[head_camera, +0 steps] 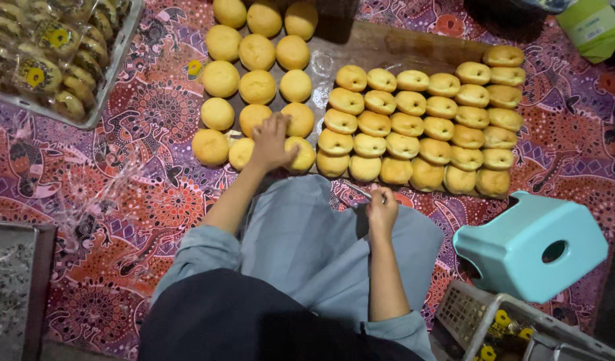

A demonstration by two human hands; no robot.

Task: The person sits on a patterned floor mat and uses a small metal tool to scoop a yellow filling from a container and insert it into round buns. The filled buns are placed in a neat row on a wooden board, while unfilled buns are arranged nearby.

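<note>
Nearest to the camera, the right hand (382, 210) is closed above the lap, the fingers pinched on something too small to identify. Further out, the left hand (272, 142) rests with spread fingers on a round yellow bun (254, 119) in the left group on the patterned cloth (120, 194). The bun looks light, soft and easy to dent, so a loose hold around its sides seems best. Its top is smooth, pale golden.

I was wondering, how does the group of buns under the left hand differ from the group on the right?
The left group of buns is rounder, smooth-topped and loosely spaced in three columns; the right group of buns is flatter, dimpled on top and packed tightly in more columns. The left hand rests on the left group; the right hand touches neither. Both groups are golden-yellow.
</note>
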